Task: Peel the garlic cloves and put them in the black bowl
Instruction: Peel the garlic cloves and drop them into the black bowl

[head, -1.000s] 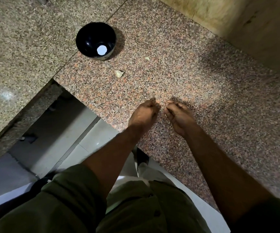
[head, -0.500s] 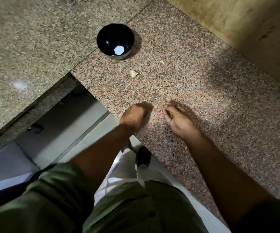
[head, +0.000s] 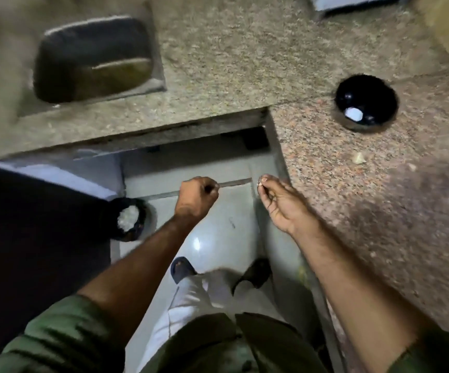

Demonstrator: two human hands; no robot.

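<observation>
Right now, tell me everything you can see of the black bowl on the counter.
The round, glossy black bowl stands upright on the speckled reddish granite counter, near the seam where it meets the grey-beige slab. Its inside is dark and shiny; a white round spot shows low inside, though the blur leaves it unclear whether that is a reflection or a thing. A paler rim edge shows on the near side. Nothing touches it; both hands are well away. A pale garlic piece lies on the counter nearer the person.

A round glossy black bowl [head: 366, 103] stands upright on the speckled granite counter [head: 379, 224], and one small pale garlic clove [head: 358, 158] lies on the counter near it.
</observation>
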